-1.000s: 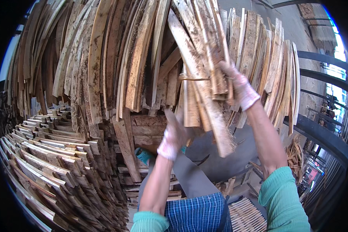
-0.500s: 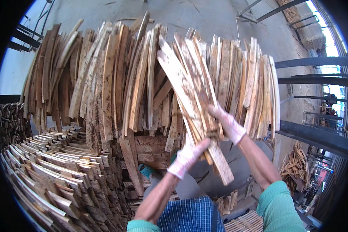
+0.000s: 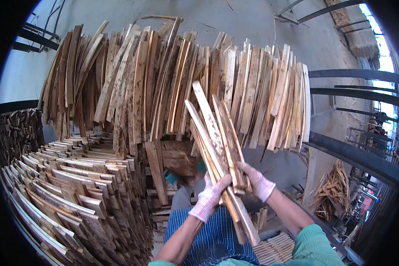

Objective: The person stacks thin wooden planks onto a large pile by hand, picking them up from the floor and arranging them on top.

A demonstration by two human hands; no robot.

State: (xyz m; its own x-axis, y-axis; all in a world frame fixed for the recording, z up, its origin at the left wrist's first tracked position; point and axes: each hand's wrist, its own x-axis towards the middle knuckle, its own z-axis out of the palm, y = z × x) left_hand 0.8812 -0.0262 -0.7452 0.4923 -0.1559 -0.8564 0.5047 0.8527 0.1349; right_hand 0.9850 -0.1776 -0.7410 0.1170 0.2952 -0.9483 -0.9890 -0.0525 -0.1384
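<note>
A loose bundle of rough wooden slats (image 3: pixel 216 136) is held at its near part between both my hands, over my lap. My left hand (image 3: pixel 212 196), in a pale knit glove, is closed round the bundle's left side. On its right side, my gloved right hand (image 3: pixel 256 181) grips the slats, its fingers partly hidden behind them. The slats fan out at their far ends and are uneven in length. Just beyond them, a long row of bark-marked slats (image 3: pixel 139 88) stretches from left to right.
At the lower left rises a tall crosswise stack of slats (image 3: pixel 71 195). Dark metal bars (image 3: pixel 355 93) jut in from the right, above a heap of wood scraps (image 3: pixel 335 190). More slats (image 3: pixel 275 249) lie near my lap. Grey floor (image 3: pixel 248 20) stretches behind the row.
Both hands have drawn the bundle toward me, away from the row of slats. Its far ends now sit lower in the view, and the slats have spread apart somewhat.
</note>
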